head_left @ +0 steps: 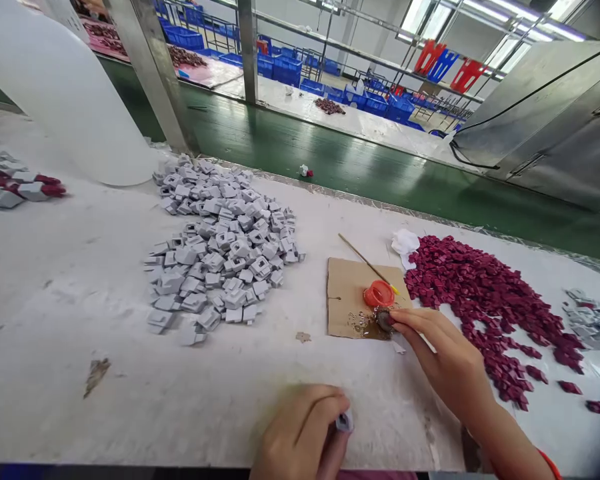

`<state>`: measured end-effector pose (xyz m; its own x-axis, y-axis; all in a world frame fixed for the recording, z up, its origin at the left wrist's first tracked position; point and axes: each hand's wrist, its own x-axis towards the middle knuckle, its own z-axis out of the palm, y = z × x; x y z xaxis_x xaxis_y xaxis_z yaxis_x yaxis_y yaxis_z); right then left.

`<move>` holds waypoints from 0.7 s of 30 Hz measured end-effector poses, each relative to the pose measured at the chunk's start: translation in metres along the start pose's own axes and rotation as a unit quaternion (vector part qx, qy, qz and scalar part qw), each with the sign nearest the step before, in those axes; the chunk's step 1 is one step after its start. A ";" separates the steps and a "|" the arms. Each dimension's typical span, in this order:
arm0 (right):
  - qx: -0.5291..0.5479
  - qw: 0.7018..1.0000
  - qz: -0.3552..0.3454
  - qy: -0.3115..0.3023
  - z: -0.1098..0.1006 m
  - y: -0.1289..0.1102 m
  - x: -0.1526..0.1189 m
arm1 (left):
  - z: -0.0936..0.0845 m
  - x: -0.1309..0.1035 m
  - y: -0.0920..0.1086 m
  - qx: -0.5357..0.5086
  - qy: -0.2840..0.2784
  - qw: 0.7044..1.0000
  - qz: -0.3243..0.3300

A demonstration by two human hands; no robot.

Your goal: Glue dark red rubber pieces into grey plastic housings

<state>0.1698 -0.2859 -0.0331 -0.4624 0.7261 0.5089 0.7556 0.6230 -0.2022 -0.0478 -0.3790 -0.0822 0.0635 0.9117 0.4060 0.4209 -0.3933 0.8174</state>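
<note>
Near the front edge of the table, my left hand (305, 430) is closed around a small grey piece (345, 421), whose hollow end shows past the fingertips. My right hand (437, 347) reaches over the cardboard (341, 313) with its fingers pinched on a small dark red piece (392, 319), beside a round dark object (383, 320). Just behind that sits an open red pot (379, 293). A thin stick with a yellow tip (365, 261) lies across the cardboard's back edge. Dark stains and flecks mark the cardboard.
A large heap of grey pieces (225, 247) lies left of centre. Dark red pieces (480, 293) spread over the right, with white tissue (405, 245) at their edge. A green conveyor belt (260, 137) runs behind the table (130, 393). A white curved object (80, 100) stands at upper left.
</note>
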 end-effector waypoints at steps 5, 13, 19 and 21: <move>0.127 0.987 0.088 0.042 -0.007 -0.039 -0.019 | 0.002 0.006 0.004 0.032 -0.004 0.999 -0.004; 0.227 0.963 0.104 0.100 0.009 -0.075 -0.042 | 0.011 0.010 0.010 0.136 -0.022 0.990 -0.026; 0.239 0.963 0.104 0.064 0.013 -0.074 -0.046 | 0.009 0.012 0.011 0.118 -0.039 0.992 -0.038; 0.238 0.965 0.104 0.046 0.013 -0.074 -0.046 | 0.008 0.012 0.011 0.118 -0.034 0.992 -0.039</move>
<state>0.1292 -0.3612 -0.0519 -0.2643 0.8349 0.4829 0.5195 0.5450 -0.6581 -0.0349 -0.3718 -0.0716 0.0792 0.9474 0.3102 0.6263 -0.2894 0.7239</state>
